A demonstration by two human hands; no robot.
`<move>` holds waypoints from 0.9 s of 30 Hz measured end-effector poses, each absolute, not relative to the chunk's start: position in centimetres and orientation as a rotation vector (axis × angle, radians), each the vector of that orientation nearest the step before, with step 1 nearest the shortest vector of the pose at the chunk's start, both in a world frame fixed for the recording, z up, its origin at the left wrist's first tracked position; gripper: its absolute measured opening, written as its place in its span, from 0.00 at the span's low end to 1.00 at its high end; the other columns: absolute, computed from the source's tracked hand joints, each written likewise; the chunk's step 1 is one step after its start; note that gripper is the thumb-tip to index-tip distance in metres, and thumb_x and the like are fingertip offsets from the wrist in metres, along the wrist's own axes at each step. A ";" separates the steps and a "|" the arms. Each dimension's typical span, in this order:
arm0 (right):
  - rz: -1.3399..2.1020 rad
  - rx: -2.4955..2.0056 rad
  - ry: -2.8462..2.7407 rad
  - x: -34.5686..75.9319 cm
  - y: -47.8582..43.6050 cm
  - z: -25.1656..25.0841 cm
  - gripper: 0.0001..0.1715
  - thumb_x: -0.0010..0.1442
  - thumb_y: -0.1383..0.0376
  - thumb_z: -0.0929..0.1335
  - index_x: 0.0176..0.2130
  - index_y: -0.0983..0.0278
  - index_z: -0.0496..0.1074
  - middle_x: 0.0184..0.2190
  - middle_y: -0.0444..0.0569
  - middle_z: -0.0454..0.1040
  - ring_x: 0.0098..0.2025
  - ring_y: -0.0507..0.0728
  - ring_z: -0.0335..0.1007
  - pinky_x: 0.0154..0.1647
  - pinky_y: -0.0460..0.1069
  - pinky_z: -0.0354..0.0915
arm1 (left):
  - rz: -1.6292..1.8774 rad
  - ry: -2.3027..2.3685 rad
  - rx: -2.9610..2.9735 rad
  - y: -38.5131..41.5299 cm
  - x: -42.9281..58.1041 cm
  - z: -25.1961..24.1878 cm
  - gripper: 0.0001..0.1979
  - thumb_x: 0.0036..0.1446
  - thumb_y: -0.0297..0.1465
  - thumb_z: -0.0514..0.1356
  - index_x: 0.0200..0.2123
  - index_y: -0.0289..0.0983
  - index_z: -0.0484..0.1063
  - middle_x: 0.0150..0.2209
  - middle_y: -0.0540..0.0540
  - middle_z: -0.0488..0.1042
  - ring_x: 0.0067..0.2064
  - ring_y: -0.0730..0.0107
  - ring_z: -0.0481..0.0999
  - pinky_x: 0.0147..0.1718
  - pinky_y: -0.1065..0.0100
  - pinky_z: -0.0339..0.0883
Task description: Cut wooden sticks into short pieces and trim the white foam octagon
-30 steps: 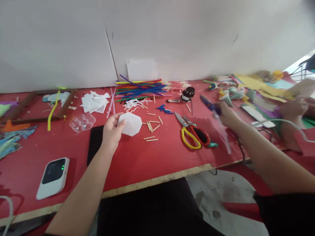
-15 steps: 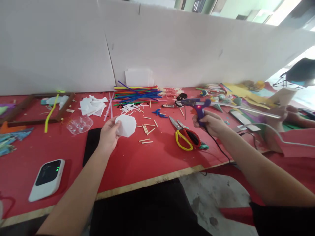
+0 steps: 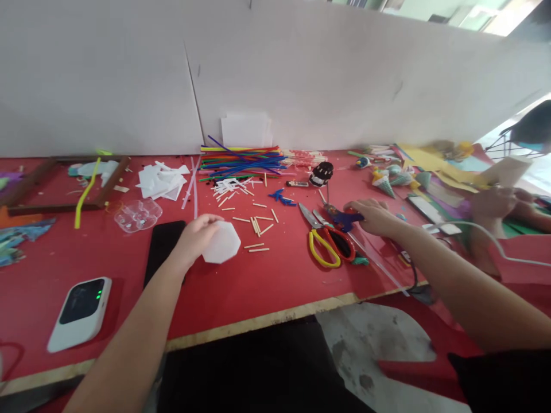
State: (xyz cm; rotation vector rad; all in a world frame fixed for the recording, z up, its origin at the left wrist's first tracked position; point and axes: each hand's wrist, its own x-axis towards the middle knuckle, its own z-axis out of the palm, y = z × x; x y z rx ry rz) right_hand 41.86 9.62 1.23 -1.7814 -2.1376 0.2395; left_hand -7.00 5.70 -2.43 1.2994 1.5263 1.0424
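My left hand (image 3: 200,235) pinches the upper left edge of a white eight-sided paper piece (image 3: 222,245), held a little above the red table. On the right, my right hand (image 3: 373,217) has its fingers closed round the handle of a blue hot glue gun (image 3: 342,219). The gun is low at the table, and a clear glue stick (image 3: 381,264) reaches from it toward the front edge. Scissors (image 3: 326,244) with one yellow and one red handle lie just left of the gun, blades pointing away. Short wooden sticks (image 3: 257,225) are scattered between my hands.
Coloured pipe cleaners (image 3: 241,162) and white paper scraps (image 3: 161,180) lie at the back. A black phone (image 3: 161,246) and a white device (image 3: 80,312) are on the left. At right, a co-worker's hands (image 3: 495,206) hold card near a cable (image 3: 486,232).
My right hand has lowered the glue gun from above the table to beside the scissors, tilting it. My left hand has brought the paper piece slightly lower.
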 end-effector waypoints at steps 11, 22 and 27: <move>0.201 -1.502 -2.457 26.2 9.7 4.3 0.21 0.61 0.70 0.63 0.52 0.60 0.73 0.48 0.54 0.78 0.50 0.63 0.74 0.53 0.58 0.66 | 0.653 1.698 2.104 4.7 -7.0 -2.3 0.16 0.60 0.28 0.49 0.45 0.36 0.74 0.45 0.37 0.78 0.48 0.49 0.77 0.50 0.50 0.67; 0.348 -1.562 -2.634 18.4 16.3 1.5 0.11 0.61 0.71 0.66 0.41 0.67 0.77 0.41 0.58 0.79 0.41 0.62 0.75 0.42 0.52 0.66 | 0.614 1.907 2.287 4.5 -6.8 -2.6 0.16 0.61 0.26 0.52 0.48 0.33 0.74 0.47 0.35 0.75 0.49 0.46 0.71 0.52 0.49 0.64; 0.405 -1.557 -2.599 17.4 16.2 1.1 0.09 0.60 0.71 0.68 0.40 0.66 0.77 0.41 0.58 0.79 0.43 0.62 0.74 0.44 0.52 0.65 | 0.688 1.841 2.297 4.6 -6.4 -2.6 0.14 0.63 0.27 0.52 0.48 0.35 0.73 0.47 0.37 0.75 0.49 0.48 0.71 0.53 0.50 0.64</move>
